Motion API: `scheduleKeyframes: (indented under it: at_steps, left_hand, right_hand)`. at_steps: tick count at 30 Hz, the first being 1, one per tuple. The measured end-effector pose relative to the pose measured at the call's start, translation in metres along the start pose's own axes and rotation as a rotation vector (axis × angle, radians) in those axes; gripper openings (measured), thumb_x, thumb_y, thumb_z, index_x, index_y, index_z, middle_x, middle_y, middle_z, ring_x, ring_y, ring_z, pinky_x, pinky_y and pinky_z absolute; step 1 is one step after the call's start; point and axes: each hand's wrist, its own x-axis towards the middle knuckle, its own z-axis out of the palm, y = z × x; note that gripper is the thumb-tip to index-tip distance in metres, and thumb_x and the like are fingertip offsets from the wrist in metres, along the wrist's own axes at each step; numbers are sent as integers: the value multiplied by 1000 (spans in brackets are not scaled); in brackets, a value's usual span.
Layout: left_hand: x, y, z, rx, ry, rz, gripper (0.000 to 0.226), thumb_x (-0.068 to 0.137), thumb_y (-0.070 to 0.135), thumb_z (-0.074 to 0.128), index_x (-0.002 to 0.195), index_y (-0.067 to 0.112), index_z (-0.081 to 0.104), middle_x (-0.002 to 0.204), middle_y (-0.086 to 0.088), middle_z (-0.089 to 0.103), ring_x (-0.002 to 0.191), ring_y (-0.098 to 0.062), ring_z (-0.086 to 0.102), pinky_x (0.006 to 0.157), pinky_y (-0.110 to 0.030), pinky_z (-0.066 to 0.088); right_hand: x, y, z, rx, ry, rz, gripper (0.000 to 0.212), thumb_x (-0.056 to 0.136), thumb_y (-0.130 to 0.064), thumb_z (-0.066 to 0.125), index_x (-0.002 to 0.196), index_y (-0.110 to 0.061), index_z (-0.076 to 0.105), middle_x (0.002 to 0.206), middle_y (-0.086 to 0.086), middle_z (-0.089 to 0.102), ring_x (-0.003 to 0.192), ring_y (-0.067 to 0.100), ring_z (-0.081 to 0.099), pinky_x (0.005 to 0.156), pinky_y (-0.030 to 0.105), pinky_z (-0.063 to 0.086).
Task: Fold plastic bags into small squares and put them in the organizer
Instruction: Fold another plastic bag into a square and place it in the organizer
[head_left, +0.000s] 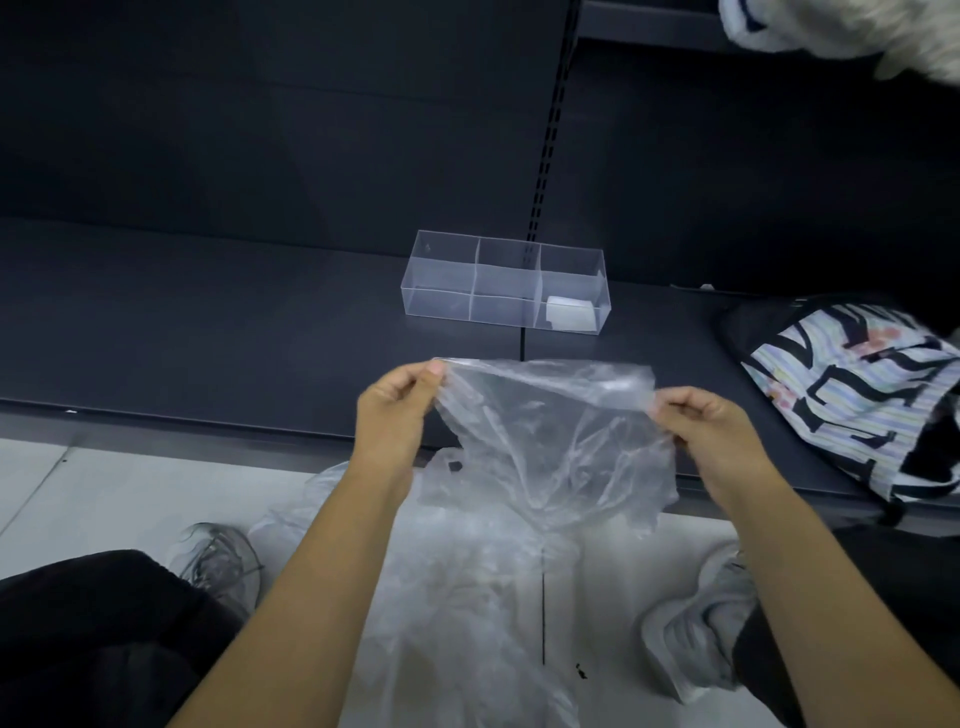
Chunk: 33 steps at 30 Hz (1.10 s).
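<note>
Forearms extended, the left hand (400, 410) and right hand (711, 426) each pinch a top corner of a clear plastic bag (550, 431), spread between them. Dark shelf (208, 322) beyond; loose bags (457, 597) heaped on the floor; patterned bag (852, 395) at right; clear divided organizer (467, 312) on the shelf, one folded bag (569, 314) in its right-end compartment.

no readable text or numbers, black marks on the striped bag (852, 395) too distorted to read

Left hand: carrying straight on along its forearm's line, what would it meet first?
Probably the clear organizer on the shelf, beyond the plastic bag the left hand pinches; depth is unclear.
</note>
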Motion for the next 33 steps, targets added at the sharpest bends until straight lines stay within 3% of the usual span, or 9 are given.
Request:
scheduleKeyframes:
  at_steps: [4,8,12,15,18,21,27,31,33]
  left_hand:
    - [7,2,-6,77,-12,57,16,91,27,63,81,18,71,76,8,71,74,-4,64,76,-17,51]
    - [8,4,-5,167,-106,107,17,92,29,62,77,23,69,78,8,71,75,-6,64,64,-16,51]
    - [5,9,-3,216,-213,129,17,93,31,61,78,24,66,75,12,68,72,-1,61,66,-14,47]
    - [6,9,-8,242,-204,122,17,95,31,57,80,25,64,75,8,65,70,-7,60,62,-18,48]
    - [15,8,-18,257,-27,122,18,97,27,52,83,22,61,74,6,62,67,-7,55,60,-16,48]
    - [24,2,-24,279,83,120,24,99,20,49,75,19,55,73,5,56,69,-7,52,71,-20,44]
    - [29,-17,-22,468,62,-55,18,97,24,51,91,9,57,86,-1,60,81,-16,57,92,-43,49]
    - [23,-2,-8,543,112,196,8,94,28,57,98,21,59,102,8,60,95,-6,57,83,-16,40]
    - [18,10,11,551,-50,305,6,90,29,64,96,27,65,103,13,64,96,1,58,80,-6,39]
  right_hand:
    - [6,-6,-13,-288,-48,-37,37,85,3,64,113,-21,63,117,1,62,115,18,57,85,20,42]
    - [0,-29,13,-428,-377,-177,70,70,-55,77,129,-61,39,145,-29,30,131,-8,28,98,18,28]
    - [14,-16,58,-712,-438,-187,75,74,-44,78,140,-37,41,150,-13,29,138,9,23,114,33,24]
    - [28,-5,66,-635,-390,-73,43,80,-26,77,118,-9,65,129,7,59,117,21,55,101,34,44]
    - [32,-8,52,-426,-360,-33,22,81,-35,73,91,-16,75,96,13,73,86,16,66,78,26,50]
    - [33,-12,40,-193,-297,14,37,73,-58,66,73,-21,73,84,3,70,79,17,64,79,32,51]
    - [33,-11,46,-22,-67,57,58,78,-72,53,84,-15,55,84,11,50,78,25,49,76,47,49]
    - [29,-14,50,-31,-222,-119,68,82,-59,62,76,7,47,78,10,47,73,23,43,71,40,40]
    - [25,-20,55,-59,-226,-179,51,86,-50,62,61,-8,47,63,5,40,60,19,38,64,31,40]
